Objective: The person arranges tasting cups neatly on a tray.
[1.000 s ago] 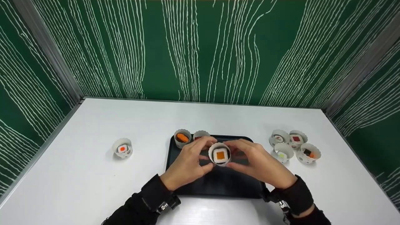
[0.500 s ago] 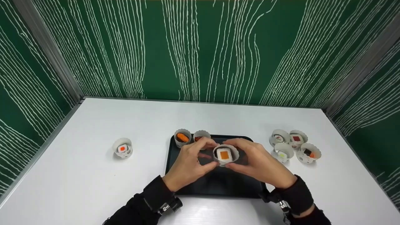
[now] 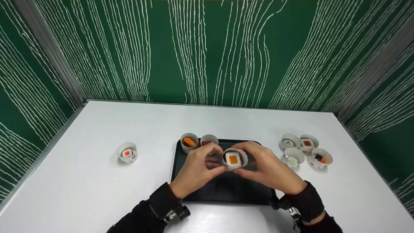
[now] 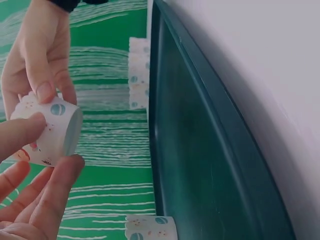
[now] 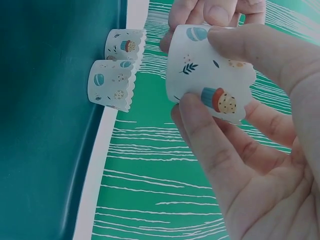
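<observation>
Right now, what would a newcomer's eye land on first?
Likely the paper cup with the orange-centred sushi piece, held between the left hand and right hand above the black tray. A green backdrop with wavy white lines rises behind the white table, and a lone cup sits left of the tray.

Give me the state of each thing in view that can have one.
Held cup: raised above the tray, contents inside.
Left hand: pinching that cup.
Right hand: pinching it too.
Tray: flat on the table.
Corner tray cup: upright, contents inside.
Second tray cup: upright, contents inside.
Lone left cup: upright, contents inside.
Four clustered cups: upright, contents inside.
</observation>
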Tool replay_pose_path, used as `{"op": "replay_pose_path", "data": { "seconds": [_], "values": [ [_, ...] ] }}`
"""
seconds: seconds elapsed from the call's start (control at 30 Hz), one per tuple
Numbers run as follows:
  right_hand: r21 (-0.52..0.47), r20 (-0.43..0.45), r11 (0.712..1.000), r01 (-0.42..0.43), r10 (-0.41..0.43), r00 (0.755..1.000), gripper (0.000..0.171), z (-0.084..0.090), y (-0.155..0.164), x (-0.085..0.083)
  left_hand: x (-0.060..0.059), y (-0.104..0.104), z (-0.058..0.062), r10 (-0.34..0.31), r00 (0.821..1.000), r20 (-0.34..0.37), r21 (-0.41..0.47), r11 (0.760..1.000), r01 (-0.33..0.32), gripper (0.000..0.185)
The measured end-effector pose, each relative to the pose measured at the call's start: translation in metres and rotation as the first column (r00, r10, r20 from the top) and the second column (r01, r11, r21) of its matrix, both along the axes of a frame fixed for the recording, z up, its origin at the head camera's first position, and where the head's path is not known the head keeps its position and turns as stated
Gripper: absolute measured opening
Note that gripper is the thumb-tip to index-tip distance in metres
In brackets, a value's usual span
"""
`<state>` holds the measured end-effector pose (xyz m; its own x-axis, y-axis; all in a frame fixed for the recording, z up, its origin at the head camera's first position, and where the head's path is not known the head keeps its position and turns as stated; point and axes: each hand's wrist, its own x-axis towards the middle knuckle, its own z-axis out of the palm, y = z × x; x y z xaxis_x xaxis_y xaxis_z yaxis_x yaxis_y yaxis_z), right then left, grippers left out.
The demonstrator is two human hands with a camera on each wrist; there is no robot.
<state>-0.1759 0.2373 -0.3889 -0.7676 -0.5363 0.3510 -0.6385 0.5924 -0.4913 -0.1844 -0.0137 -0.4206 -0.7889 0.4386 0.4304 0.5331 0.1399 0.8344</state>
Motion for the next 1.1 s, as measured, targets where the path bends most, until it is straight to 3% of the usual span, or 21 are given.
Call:
{"op": "replay_pose_path", "data": {
  "seconds": [0.77,1.1],
  "values": [
    [0.042,0.019,0.999,-0.029,0.028,0.999,0.063,-0.0011,-0.0002,0.0017,0.0030,0.0027,0.0009,-0.018,0.998,-0.053,-0.033,0.999,0.016,0.018],
    [0.065,0.001,0.997,-0.039,0.039,0.999,0.056,-0.0029,0.0011,0.0002,0.0046,0.0018,0.0022,-0.042,0.990,-0.132,-0.063,0.997,0.034,0.013]
  ]
}}
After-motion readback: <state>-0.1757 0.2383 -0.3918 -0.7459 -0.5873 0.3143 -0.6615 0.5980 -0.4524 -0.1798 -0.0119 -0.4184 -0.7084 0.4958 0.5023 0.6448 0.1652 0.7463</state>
